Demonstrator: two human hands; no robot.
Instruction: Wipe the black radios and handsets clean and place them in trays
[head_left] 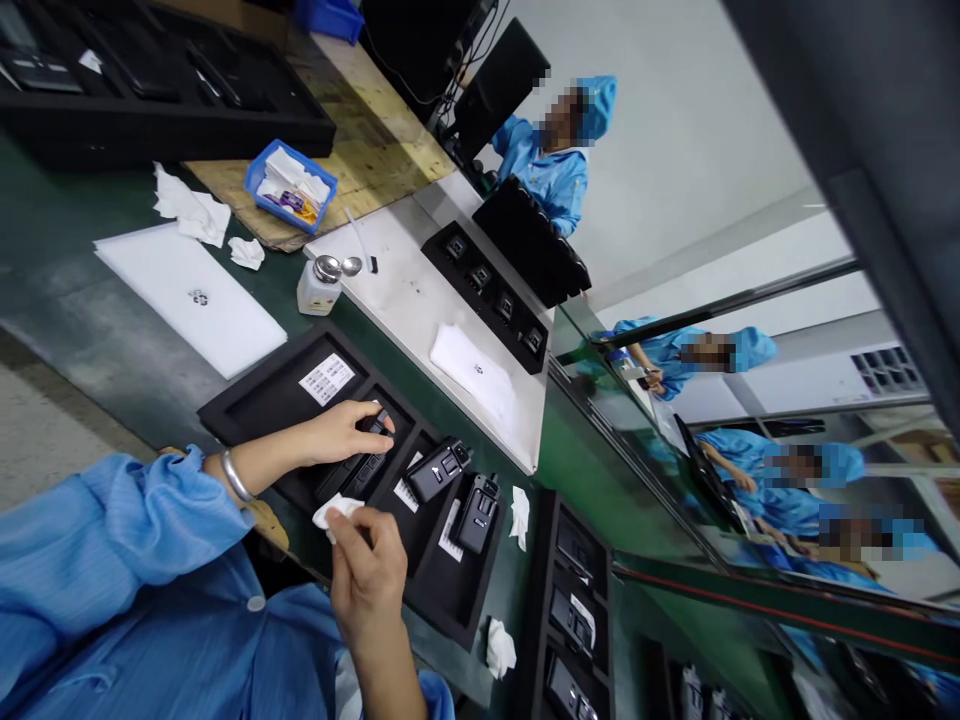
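Observation:
In the head view, a black foam tray lies on the bench in front of me. My left hand reaches into it, its fingers closed around the upper end of a black handheld device. Just below, my right hand pinches a crumpled white tissue close to the lower end of that device. Two more black devices, a tilted one and another, sit in compartments to the right. A label sheet with barcodes lies in the tray's left compartment.
A white pump bottle and a blue bin stand beyond the tray. White foam sheets lie left. Another device tray is at right. Used tissues lie about. A co-worker sits across the bench.

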